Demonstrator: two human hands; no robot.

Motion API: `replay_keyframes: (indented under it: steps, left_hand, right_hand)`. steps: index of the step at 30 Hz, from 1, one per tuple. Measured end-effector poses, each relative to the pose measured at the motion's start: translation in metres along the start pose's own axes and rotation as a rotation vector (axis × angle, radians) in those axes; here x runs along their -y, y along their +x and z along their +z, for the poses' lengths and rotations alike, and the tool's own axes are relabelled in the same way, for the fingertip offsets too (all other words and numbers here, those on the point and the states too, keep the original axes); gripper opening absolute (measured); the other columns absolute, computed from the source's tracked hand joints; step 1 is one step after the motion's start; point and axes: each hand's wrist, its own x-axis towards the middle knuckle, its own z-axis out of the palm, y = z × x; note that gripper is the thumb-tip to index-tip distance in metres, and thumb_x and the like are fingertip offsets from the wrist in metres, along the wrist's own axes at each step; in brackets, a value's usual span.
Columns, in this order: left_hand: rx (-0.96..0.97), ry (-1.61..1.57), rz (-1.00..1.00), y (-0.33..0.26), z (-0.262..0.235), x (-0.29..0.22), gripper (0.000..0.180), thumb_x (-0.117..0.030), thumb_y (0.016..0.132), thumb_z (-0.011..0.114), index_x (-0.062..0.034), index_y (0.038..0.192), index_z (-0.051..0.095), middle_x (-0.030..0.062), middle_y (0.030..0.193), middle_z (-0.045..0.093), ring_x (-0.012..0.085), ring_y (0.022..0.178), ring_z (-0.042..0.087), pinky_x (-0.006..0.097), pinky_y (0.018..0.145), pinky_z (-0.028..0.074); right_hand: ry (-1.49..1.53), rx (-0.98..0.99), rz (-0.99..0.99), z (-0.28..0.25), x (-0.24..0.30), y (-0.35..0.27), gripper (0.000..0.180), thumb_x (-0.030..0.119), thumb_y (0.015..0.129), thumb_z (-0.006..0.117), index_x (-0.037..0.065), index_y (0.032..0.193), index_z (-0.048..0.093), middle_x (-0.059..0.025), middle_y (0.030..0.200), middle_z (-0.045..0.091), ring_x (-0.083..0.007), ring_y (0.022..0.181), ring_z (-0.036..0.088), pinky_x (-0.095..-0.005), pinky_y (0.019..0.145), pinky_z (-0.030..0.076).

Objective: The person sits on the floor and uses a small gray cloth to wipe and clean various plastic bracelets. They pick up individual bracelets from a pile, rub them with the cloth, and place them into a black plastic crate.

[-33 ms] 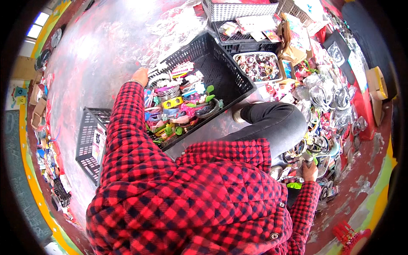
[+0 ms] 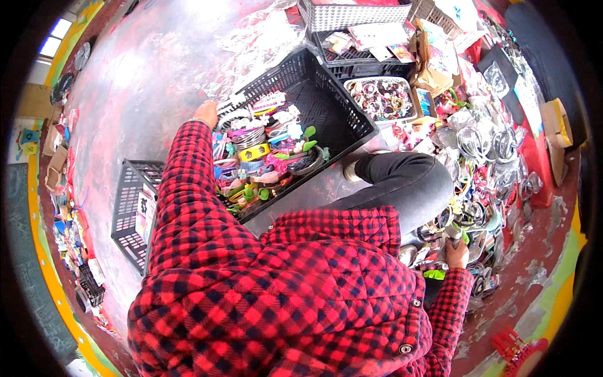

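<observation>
My left hand (image 2: pixel 206 114) is closed at the far left corner of a black plastic crate (image 2: pixel 323 94), its fingers curled over the rim. Headbands (image 2: pixel 256 151) in many colours, some with bows or green leaf shapes, fill the left part of this crate in rows. At the right, beside my bent knee, my right hand (image 2: pixel 457 253) reaches down into a loose heap of hair accessories (image 2: pixel 480 213), many in clear plastic wrapping. Its fingers are closed round something greyish that I cannot make out.
A white basket (image 2: pixel 416 113) of small hair ties stands right of the crate, with a second black crate (image 2: pixel 364 68) behind it. Another black crate (image 2: pixel 129 210) sits left of my left arm. Open cardboard boxes (image 2: pixel 433 78) and more wrapped goods lie at the far right.
</observation>
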Motion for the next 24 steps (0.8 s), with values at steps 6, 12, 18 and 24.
replay_keyframes:
  steps: [6,12,18,24]
  left_hand:
    - [0.050,0.104,-0.070,0.033,0.056,0.039,0.023,-0.015,0.080,0.048,-0.0057,0.096,0.061,0.0195,0.096,0.058,0.0322,0.091,0.058,0.040,0.079,0.046]
    - [0.086,0.097,-0.317,0.044,0.086,0.036,0.021,-0.012,0.081,0.047,-0.0060,0.093,0.064,0.0171,0.099,0.059,0.0299,0.094,0.057,0.038,0.082,0.047]
    - [0.108,0.153,-0.492,0.049,0.109,0.028,0.023,-0.017,0.081,0.050,-0.0049,0.092,0.066,0.0133,0.096,0.062,0.0245,0.092,0.060,0.034,0.081,0.048]
    - [0.198,0.069,-0.528,0.043,0.111,0.003,0.023,-0.015,0.082,0.048,-0.0047,0.093,0.065,0.0153,0.100,0.061,0.0260,0.095,0.059,0.035,0.081,0.048]
  right_hand:
    - [-0.075,0.018,-0.003,0.019,-0.012,0.003,0.052,0.039,0.072,0.064,-0.002,0.102,0.056,-0.0256,0.082,0.060,-0.0398,0.079,0.059,-0.0437,0.070,0.046]
    - [-0.010,0.035,0.007,0.027,-0.016,0.006,0.055,0.041,0.071,0.065,-0.002,0.104,0.056,-0.0265,0.083,0.060,-0.0389,0.081,0.059,-0.0424,0.069,0.047]
    - [-0.002,0.108,0.017,0.021,0.013,0.003,0.041,0.033,0.071,0.065,-0.001,0.093,0.058,-0.0236,0.079,0.061,-0.0385,0.076,0.060,-0.0431,0.066,0.047]
    - [0.024,0.119,0.013,0.021,0.021,0.001,0.039,0.033,0.073,0.065,0.000,0.094,0.058,-0.0215,0.076,0.062,-0.0368,0.073,0.061,-0.0423,0.064,0.047]
